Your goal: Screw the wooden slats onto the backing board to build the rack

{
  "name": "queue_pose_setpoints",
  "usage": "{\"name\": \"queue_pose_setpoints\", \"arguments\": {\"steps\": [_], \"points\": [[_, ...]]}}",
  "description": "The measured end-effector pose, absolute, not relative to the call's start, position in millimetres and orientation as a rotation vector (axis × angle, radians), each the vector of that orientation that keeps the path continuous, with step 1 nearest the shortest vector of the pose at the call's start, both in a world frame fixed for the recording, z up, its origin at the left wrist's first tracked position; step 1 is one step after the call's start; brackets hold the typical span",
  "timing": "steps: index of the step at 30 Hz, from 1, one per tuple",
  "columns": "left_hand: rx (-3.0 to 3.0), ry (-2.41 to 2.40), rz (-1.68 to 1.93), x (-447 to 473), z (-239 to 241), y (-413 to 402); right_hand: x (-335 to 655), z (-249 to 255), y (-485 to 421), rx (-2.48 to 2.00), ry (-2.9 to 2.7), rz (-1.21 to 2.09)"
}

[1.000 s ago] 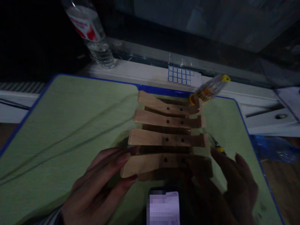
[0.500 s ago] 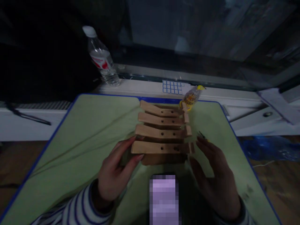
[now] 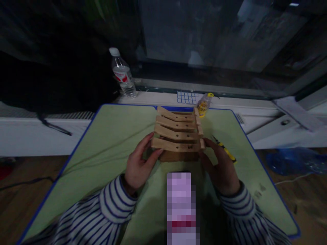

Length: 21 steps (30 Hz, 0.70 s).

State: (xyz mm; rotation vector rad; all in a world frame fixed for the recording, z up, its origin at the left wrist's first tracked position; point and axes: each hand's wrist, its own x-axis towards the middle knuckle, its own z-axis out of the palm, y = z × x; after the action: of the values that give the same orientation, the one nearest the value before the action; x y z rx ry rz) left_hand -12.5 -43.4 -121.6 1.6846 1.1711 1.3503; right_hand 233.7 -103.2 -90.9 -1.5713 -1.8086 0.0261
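A small wooden slatted frame (image 3: 176, 146) stands on the table, with several bent slats one behind another. Each slat has dark holes, and upright end blocks line the right side. My left hand (image 3: 140, 165) pinches the left end of the nearest slat between thumb and fingers. At the opposite end, my right hand (image 3: 222, 168) closes its thumb and fingers on the nearest end block. Just beyond the right hand lies a yellow-and-black screwdriver (image 3: 227, 152). In front of the frame is a phone (image 3: 180, 197) with its screen blurred out.
The green table (image 3: 102, 143) has a blue edge. Behind it, a water bottle (image 3: 124, 80) stands on the white sill (image 3: 153, 98) near a blue-grid sheet (image 3: 186, 97). A yellow-capped bottle (image 3: 204, 105) stands behind the frame. A large blue bottle (image 3: 283, 163) lies on the floor at right.
My right hand has come in from beside the frame onto its right end. My left hand stays at the left end. The view has shifted, showing more of the screwdriver.
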Motion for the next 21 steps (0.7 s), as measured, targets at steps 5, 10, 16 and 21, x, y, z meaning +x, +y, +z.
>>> {"name": "queue_pose_setpoints", "arguments": {"steps": [5,10,16,21], "points": [[1.673,1.151,1.322,-11.2,-120.5,-41.7,232.4,-90.9,-100.8,-1.554,-1.804,0.012],[1.713,1.187,1.347,-9.8,-121.9,-41.6,232.6,-91.4,-99.1,-1.544,-1.792,-0.003],[1.742,1.217,1.324,-11.4,-125.2,-40.3,233.9,-93.5,-97.9,-1.539,-1.792,-0.003],[1.738,1.202,1.335,-11.2,-125.4,-40.1,234.3,-94.8,-97.6,-1.549,-1.794,-0.005]]}}
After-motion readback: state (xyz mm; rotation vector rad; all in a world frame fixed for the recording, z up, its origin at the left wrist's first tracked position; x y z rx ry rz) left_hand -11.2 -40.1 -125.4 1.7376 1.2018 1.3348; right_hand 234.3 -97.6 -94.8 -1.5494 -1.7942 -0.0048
